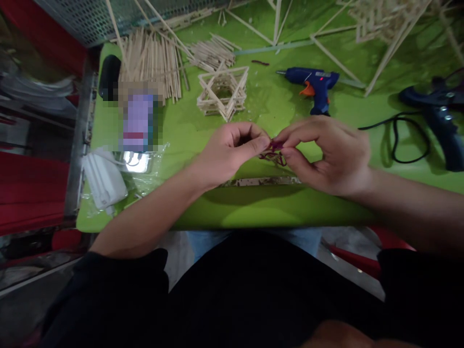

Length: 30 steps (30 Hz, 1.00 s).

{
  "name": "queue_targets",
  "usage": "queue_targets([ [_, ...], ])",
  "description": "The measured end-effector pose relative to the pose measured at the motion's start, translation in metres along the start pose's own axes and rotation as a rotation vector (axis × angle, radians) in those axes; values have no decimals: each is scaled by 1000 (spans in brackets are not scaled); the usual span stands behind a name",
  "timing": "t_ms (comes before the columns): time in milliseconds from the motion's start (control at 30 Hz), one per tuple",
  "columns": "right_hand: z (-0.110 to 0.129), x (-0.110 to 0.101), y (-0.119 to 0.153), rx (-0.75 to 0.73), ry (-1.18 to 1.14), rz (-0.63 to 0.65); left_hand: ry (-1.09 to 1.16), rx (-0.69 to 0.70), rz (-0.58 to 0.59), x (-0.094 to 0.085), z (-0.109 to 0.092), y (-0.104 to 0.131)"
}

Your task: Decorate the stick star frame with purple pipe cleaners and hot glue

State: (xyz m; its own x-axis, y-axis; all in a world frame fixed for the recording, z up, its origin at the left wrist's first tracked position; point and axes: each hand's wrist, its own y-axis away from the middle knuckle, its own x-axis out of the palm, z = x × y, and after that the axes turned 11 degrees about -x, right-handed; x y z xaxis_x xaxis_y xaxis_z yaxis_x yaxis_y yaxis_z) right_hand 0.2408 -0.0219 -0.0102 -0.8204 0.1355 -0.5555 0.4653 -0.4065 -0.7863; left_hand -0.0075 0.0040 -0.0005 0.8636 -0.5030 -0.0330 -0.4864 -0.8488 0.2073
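Thumb and forefinger of my left hand (pixel 235 152) pinch one end of a small purple cord-like piece (pixel 277 145) above the table's near side. My right hand (pixel 328 152) pinches the same piece from the other side, so the fingertips almost meet. Dark red loops (pixel 271 158) hang just below the fingers; whether they belong to the held piece is hard to tell. Beneath them lies a stained flat strip (pixel 263 181). Beyond my left hand stands a star-shaped frame of wooden sticks (pixel 222 94). A blue glue gun (pixel 311 82) with an orange trigger lies beyond my right hand.
Stick bundles (pixel 152 63) lie at the back left of the green table (pixel 192 130). A blurred-out phone-like item (pixel 137 118) and a white power bank (pixel 105 179) sit at left. Larger stick frames (pixel 391 24) stand back right. A black-handled tool (pixel 444 125) and cable (pixel 395 152) lie right.
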Motion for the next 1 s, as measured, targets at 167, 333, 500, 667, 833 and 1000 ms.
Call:
queue_targets([
  [167,4,-3,0,95,3,91,32,-12,-35,0,-2,-1],
  [333,4,-4,1,9,-13,35,25,-24,-107,0,-1,-2],
  [500,4,-5,1,74,-7,122,-4,-78,-182,-1,3,-5],
  [667,-1,-2,0,60,0,137,31,-92,-188,-2,4,-5],
  [833,-12,7,12,103,-188,-7,106,-82,-138,1,-3,-3],
  [1000,-13,13,20,189,-358,-75,75,-31,-104,2,-2,-1],
])
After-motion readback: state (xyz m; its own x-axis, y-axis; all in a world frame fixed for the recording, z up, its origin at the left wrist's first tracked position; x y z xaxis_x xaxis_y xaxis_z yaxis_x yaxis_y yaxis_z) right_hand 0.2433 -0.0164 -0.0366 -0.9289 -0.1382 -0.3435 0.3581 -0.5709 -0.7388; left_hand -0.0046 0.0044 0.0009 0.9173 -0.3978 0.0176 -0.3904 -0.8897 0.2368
